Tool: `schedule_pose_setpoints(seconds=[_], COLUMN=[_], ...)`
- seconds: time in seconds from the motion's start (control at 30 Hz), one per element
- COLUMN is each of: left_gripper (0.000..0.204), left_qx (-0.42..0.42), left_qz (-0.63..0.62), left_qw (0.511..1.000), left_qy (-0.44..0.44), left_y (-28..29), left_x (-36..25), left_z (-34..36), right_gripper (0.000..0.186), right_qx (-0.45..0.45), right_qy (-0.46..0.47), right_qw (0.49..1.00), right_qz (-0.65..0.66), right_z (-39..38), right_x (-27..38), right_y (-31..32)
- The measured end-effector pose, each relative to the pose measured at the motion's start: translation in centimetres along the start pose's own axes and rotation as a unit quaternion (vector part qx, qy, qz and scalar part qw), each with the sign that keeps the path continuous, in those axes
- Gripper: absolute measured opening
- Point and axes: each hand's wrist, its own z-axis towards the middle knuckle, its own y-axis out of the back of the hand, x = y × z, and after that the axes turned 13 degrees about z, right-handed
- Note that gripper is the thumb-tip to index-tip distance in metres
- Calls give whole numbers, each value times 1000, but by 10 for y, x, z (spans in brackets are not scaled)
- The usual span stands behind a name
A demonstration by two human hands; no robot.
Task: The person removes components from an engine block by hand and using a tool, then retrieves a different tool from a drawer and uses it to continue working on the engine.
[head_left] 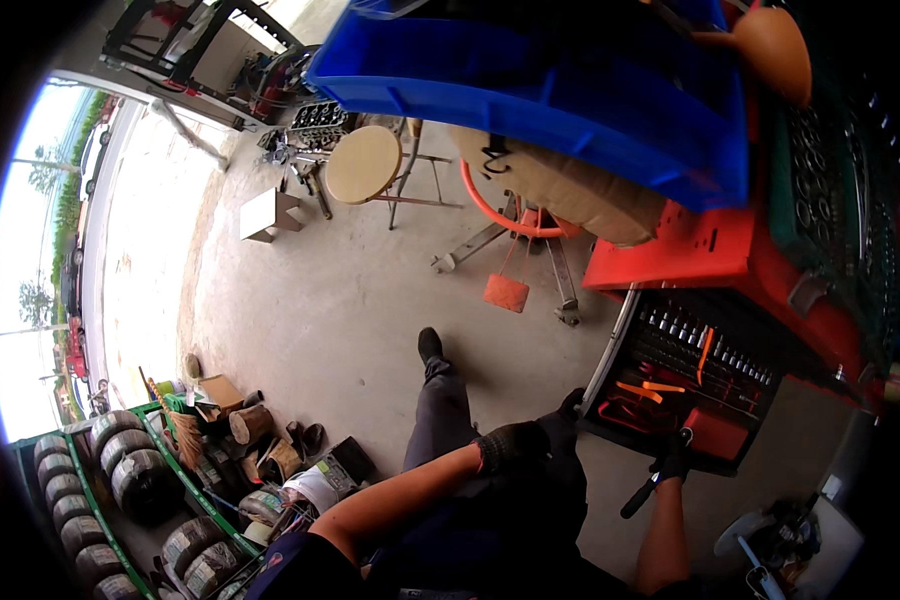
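My right hand [673, 460], in a dark glove, is closed around a ratchet wrench [637, 499]. The tool's black handle points down to the left, and its shiny round head shows above my fingers. This hand is over the near edge of an open tool drawer [608, 350], beside a red box [716, 436] in it. In the drawer are rows of silver sockets [678, 326] and orange-handled pliers [650, 388]. My left hand [513, 447], also gloved, is in front of my thigh; its fingers blend into the dark trousers.
The red tool cabinet [670, 255] carries a blue bin [530, 125] and a green socket case [815, 220]. A round stool [363, 164] and a white step [269, 214] stand on the concrete floor. Tyre racks [140, 475] and clutter line the lower left.
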Motion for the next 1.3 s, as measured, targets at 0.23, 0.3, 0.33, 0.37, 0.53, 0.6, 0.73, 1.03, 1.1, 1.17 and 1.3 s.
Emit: schedule_pose_setpoints(seconds=[0.23, 0.3, 0.33, 0.37, 0.53, 0.6, 0.73, 1.03, 1.1, 1.17, 1.3], left_gripper=[42, 44, 45, 46, 40, 38, 37, 21, 18, 16, 26], left_qx=[-167, -212, -244, -255, -390, -416, -481, -351, -428, -369, -370], left_qz=[-661, -617, -583, -556, -512, -419, -372, 134, 10, 55, -4], left_qw=[649, 673, 691, 705, 706, 765, 727, 881, 835, 876, 880], left_qy=[338, 348, 351, 360, 295, 256, 320, 287, 346, 305, 296], left_y=[208, 285, 321, 354, 460, 501, 563, 703, 731, 770, 817], left_x=[50, 72, 83, 92, 122, 144, 207, 388, 408, 444, 522], left_z=[-151, -209, -236, -263, -335, -358, -374, -419, -417, -431, -421], right_gripper=[38, 58, 68, 78, 74, 72, 72, 66, 68, 71, 72], right_qx=[219, 287, 333, 412, 530, 551, 532, 567, 552, 518, 530], right_qy=[108, 113, 156, 202, 317, 413, 517, 603, 586, 607, 147], right_qw=[932, 923, 901, 869, 762, 702, 640, 500, 506, 497, 753], right_qz=[-266, -231, -229, -187, -194, -184, -200, -255, -311, -340, -362], right_z=[-216, -295, -335, -375, -530, -571, -599, -594, -611, -629, -643], right_x=[-17, -20, -18, -15, 26, 33, 41, 57, 56, 61, 82], right_y=[-231, -325, -370, -416, -569, -625, -738, -972, -1010, -1053, -1128])
